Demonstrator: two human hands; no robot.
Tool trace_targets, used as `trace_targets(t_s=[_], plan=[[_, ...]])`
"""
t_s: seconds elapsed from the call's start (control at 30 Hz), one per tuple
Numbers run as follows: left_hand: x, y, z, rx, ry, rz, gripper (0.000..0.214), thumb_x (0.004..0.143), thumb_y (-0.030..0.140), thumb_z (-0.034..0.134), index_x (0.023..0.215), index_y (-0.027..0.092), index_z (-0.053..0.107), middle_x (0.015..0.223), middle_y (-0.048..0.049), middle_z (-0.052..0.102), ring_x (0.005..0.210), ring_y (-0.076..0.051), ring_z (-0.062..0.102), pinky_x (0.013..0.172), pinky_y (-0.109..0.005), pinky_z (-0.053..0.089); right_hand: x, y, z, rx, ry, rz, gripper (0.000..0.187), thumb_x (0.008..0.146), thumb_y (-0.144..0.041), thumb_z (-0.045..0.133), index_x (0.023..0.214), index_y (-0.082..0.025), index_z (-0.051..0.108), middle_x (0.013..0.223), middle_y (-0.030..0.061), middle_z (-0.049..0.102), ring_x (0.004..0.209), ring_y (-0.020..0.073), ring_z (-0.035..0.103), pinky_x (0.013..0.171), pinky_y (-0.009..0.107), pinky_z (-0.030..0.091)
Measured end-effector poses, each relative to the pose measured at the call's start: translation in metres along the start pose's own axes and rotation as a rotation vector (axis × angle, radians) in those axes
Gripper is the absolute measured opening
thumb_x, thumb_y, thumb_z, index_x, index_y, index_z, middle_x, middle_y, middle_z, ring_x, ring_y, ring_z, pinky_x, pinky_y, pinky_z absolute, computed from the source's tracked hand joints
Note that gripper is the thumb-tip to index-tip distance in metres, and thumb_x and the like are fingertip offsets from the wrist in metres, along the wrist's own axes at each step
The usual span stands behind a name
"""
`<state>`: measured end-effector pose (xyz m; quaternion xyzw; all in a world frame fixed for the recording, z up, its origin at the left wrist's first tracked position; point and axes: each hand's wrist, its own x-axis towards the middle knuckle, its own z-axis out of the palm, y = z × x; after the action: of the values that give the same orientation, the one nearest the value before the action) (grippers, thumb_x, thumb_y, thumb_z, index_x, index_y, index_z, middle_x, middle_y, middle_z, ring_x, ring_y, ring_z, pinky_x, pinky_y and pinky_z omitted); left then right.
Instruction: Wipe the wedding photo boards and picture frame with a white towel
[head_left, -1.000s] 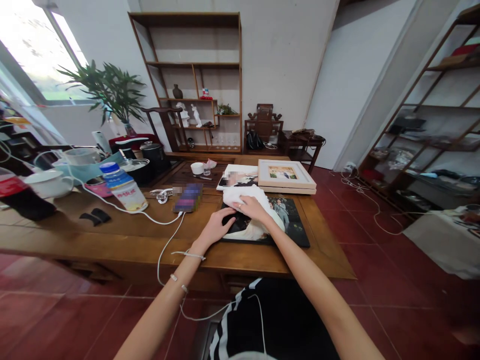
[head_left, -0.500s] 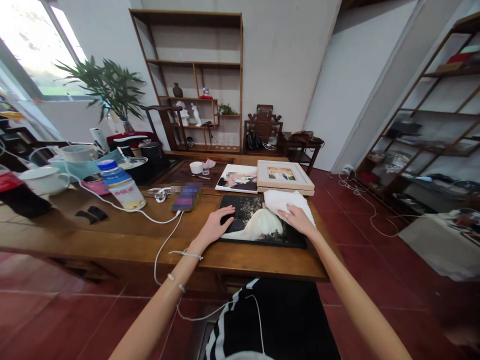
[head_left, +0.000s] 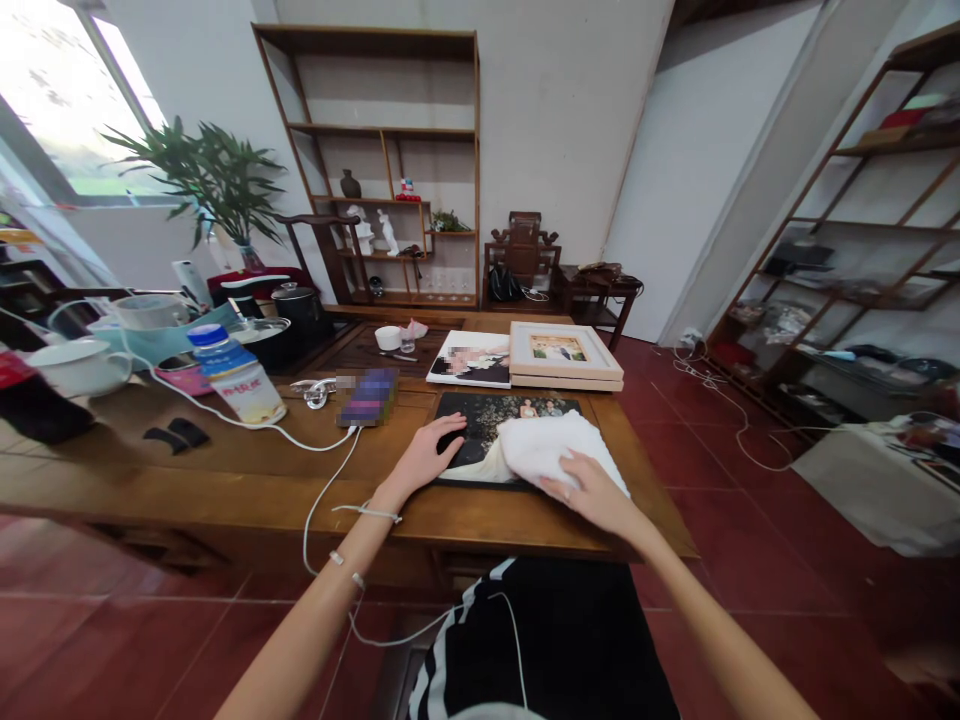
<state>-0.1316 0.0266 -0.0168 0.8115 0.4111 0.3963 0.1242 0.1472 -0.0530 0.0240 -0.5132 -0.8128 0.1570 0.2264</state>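
A dark wedding photo panel lies flat on the wooden table in front of me. My left hand rests on its left edge, fingers stretched out and holding nothing. On the panel's right part my right hand presses a folded white cloth, the fingers bent over its near side. The cloth covers much of the photo's white gown and the lower right corner. Two small figures show above the cloth at the photo's top.
Behind the panel lie a photo print and stacked light frames. To the left are a phone on a white cable, a blue-capped bottle, a white pot and a dark drink bottle. The wooden table ends close before me.
My right hand has moved the cloth toward me and slightly left over the photo, uncovering the top right part. My left hand stays at the left edge.
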Motion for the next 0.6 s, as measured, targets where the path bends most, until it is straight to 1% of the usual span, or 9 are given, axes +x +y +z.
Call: trace_targets(t_s=[0.07, 0.13, 0.23, 0.33, 0.4, 0.47, 0.53, 0.6], plan=[[0.000, -0.001, 0.000, -0.002, 0.001, 0.002, 0.028, 0.084, 0.026, 0.051, 0.107, 0.016, 0.063, 0.116, -0.0096, 0.063, 0.114, -0.021, 0.053, 0.101, -0.041, 0.040, 0.027, 0.014, -0.004, 0.004, 0.033, -0.001, 0.036, 0.084, -0.046, 0.045, 0.059, -0.021, 0.046, 0.069, 0.0021, 0.059, 0.076, 0.0202, 0.056, 0.078, 0.031, 0.039], [-0.001, -0.001, 0.000, -0.004, 0.004, -0.002, 0.028, 0.084, 0.027, 0.051, 0.106, 0.016, 0.063, 0.115, -0.0099, 0.063, 0.114, -0.021, 0.053, 0.101, -0.040, 0.040, 0.054, 0.028, -0.008, 0.015, 0.062, 0.017, 0.036, 0.083, -0.046, 0.045, 0.058, -0.020, 0.044, 0.066, 0.0005, 0.057, 0.067, 0.0171, 0.052, 0.070, 0.028, 0.038], [-0.001, 0.000, -0.001, -0.011, 0.005, -0.005, 0.028, 0.083, 0.027, 0.051, 0.106, 0.016, 0.064, 0.116, -0.0101, 0.062, 0.114, -0.021, 0.054, 0.101, -0.040, 0.040, 0.084, 0.044, -0.014, 0.023, 0.090, 0.053, 0.034, 0.082, -0.045, 0.045, 0.060, -0.019, 0.047, 0.070, 0.0019, 0.059, 0.069, 0.0174, 0.051, 0.066, 0.026, 0.036], [0.000, 0.000, -0.001, -0.020, 0.006, -0.006, 0.028, 0.083, 0.027, 0.051, 0.105, 0.016, 0.064, 0.115, -0.0099, 0.063, 0.113, -0.021, 0.054, 0.100, -0.040, 0.040, 0.097, 0.051, -0.016, 0.013, 0.106, 0.071, 0.031, 0.082, -0.043, 0.045, 0.062, -0.019, 0.049, 0.074, 0.0032, 0.061, 0.074, 0.0187, 0.052, 0.070, 0.026, 0.036], [0.000, 0.000, -0.001, -0.026, 0.008, -0.012, 0.027, 0.083, 0.027, 0.051, 0.105, 0.017, 0.064, 0.115, -0.0097, 0.063, 0.113, -0.021, 0.054, 0.100, -0.041, 0.040, 0.094, 0.050, -0.014, 0.002, 0.108, 0.076, 0.031, 0.082, -0.042, 0.046, 0.061, -0.019, 0.049, 0.072, 0.0026, 0.061, 0.075, 0.0191, 0.052, 0.074, 0.028, 0.037], [0.000, 0.000, -0.001, -0.030, 0.007, -0.019, 0.027, 0.084, 0.027, 0.051, 0.105, 0.017, 0.064, 0.115, -0.0094, 0.063, 0.113, -0.021, 0.054, 0.100, -0.041, 0.040, 0.083, 0.044, -0.008, -0.009, 0.106, 0.077, 0.031, 0.082, -0.042, 0.046, 0.060, -0.020, 0.049, 0.070, 0.0021, 0.060, 0.078, 0.0201, 0.053, 0.079, 0.030, 0.037], [0.000, 0.000, -0.001, -0.032, 0.004, -0.021, 0.027, 0.084, 0.027, 0.050, 0.105, 0.017, 0.064, 0.116, -0.0090, 0.062, 0.114, -0.021, 0.054, 0.100, -0.041, 0.040, 0.062, 0.034, 0.000, -0.023, 0.103, 0.077, 0.031, 0.082, -0.043, 0.047, 0.060, -0.021, 0.050, 0.072, 0.0032, 0.062, 0.087, 0.0227, 0.054, 0.085, 0.033, 0.036], [0.000, 0.000, 0.000, -0.027, 0.003, -0.020, 0.027, 0.083, 0.026, 0.050, 0.105, 0.017, 0.064, 0.116, -0.0088, 0.062, 0.114, -0.021, 0.054, 0.100, -0.041, 0.040, 0.034, 0.020, 0.009, -0.051, 0.110, 0.075, 0.030, 0.083, -0.042, 0.048, 0.063, -0.021, 0.053, 0.083, 0.0060, 0.065, 0.102, 0.0264, 0.051, 0.090, 0.036, 0.035]])
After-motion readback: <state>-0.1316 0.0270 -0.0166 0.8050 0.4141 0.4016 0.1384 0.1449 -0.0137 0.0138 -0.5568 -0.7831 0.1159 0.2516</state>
